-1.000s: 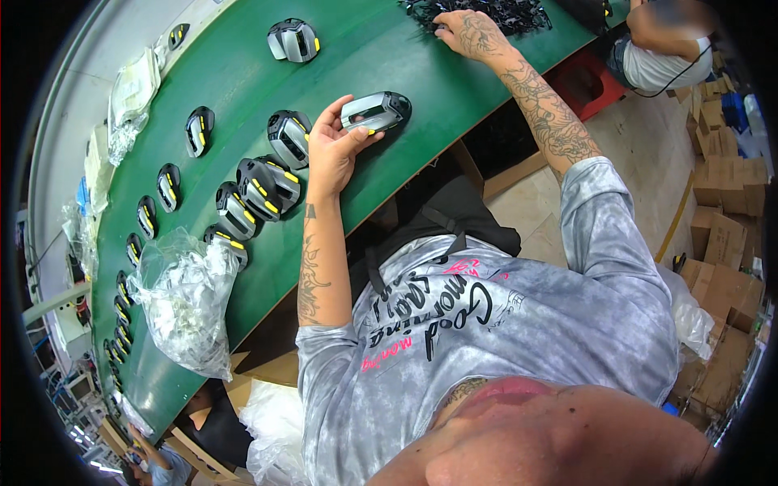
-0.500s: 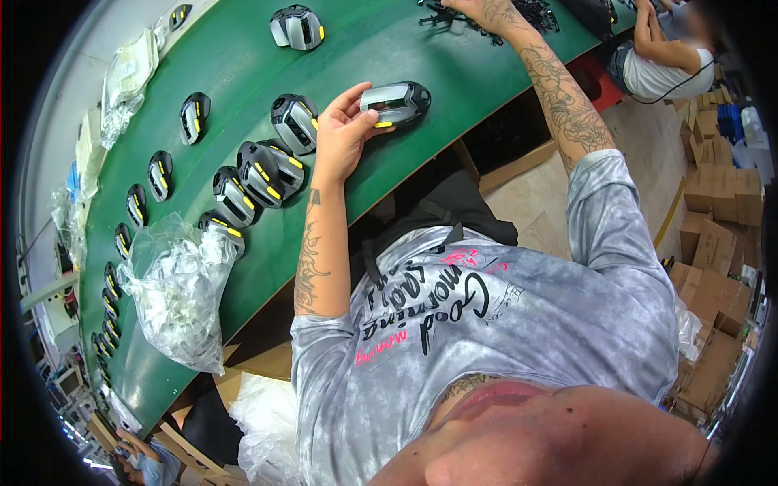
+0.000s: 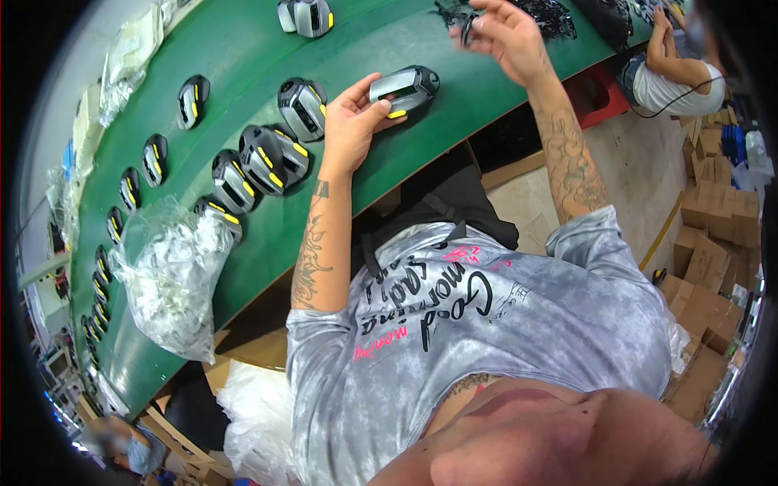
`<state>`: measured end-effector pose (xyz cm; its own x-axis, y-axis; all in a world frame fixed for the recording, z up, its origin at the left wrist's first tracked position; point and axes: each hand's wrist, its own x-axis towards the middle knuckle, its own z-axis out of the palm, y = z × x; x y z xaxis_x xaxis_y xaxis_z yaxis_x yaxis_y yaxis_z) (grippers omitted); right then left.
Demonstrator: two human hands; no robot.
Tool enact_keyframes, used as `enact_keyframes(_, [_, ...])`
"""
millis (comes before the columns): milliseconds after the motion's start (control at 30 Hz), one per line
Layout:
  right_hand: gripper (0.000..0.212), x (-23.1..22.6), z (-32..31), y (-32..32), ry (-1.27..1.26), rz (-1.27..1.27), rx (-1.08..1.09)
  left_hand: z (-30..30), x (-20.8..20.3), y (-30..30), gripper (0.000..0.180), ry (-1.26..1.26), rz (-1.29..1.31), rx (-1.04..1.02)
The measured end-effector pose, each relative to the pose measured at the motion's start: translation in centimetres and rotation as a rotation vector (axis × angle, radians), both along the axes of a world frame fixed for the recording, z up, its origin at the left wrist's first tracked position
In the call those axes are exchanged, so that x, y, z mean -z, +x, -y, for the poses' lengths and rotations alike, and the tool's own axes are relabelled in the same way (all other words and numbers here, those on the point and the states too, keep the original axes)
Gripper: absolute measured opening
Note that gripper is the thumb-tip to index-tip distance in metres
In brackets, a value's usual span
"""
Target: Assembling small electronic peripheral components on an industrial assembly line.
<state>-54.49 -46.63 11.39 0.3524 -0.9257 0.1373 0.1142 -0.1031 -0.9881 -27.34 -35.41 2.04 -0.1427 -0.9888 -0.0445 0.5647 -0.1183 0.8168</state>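
My left hand [image 3: 350, 134] is closed on a grey-and-black plastic housing [image 3: 408, 89] with a yellow tab, thumb on its near side. The housing is tilted at the green table's near edge. My right hand [image 3: 515, 44] is to the right, fingers bent together around a small black part [image 3: 467, 32], somewhat blurred. A pile of small black parts [image 3: 555, 18] lies behind and beside that hand. Just left of my left hand, another housing [image 3: 301, 107] stands on the table, with several similar ones [image 3: 271, 158] clustered beyond it.
A clear plastic bag of whitish pieces [image 3: 174, 283] lies on the green table [image 3: 243, 57]. More housings [image 3: 193, 101] form a row along the far left, and one housing [image 3: 306, 16] is at the back. Cardboard boxes [image 3: 713, 235] are stacked right. A co-worker [image 3: 677, 77] sits upper right.
My right hand has drawn back from the black pile, toward me, with a small black part at its fingertips. My left hand keeps its grip on the housing. The view has shifted slightly.
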Motion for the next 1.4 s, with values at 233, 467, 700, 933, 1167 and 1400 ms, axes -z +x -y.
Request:
enact_keyframes(233, [0.038, 2.3, -6.7, 5.9, 0.081, -0.17, -0.176, 0.5, -0.3, -0.4, 0.06, -0.037, 0.041, 0.034])
enact_keyframes(467, [0.027, 3.8, -7.9, 7.1, -0.148, -0.32, 0.164, -0.1, 0.2, -0.3, 0.06, -0.03, 0.032, 0.044])
enact_keyframes(700, [0.029, 1.9, -9.3, 7.6, -0.608, -0.752, 0.336, -0.5, 0.5, -0.5, 0.048, -0.013, 0.141, -0.061])
enact_keyframes(933, [0.075, 5.1, -7.4, 7.5, -0.355, -0.72, 0.162, -0.5, 0.1, -0.9, 0.043, -0.021, 0.195, -0.089])
enact_keyframes(1167, [0.065, 6.0, -6.3, 7.1, -0.145, -0.497, 0.058, -0.5, 0.0, -1.0, 0.037, 0.004, 0.163, -0.131])
enact_keyframes(1400, [0.067, 7.7, -5.9, 3.7, -0.132, -0.227, -0.077, 0.2, -0.6, -1.1, 0.047, 0.006, 0.157, -0.045])
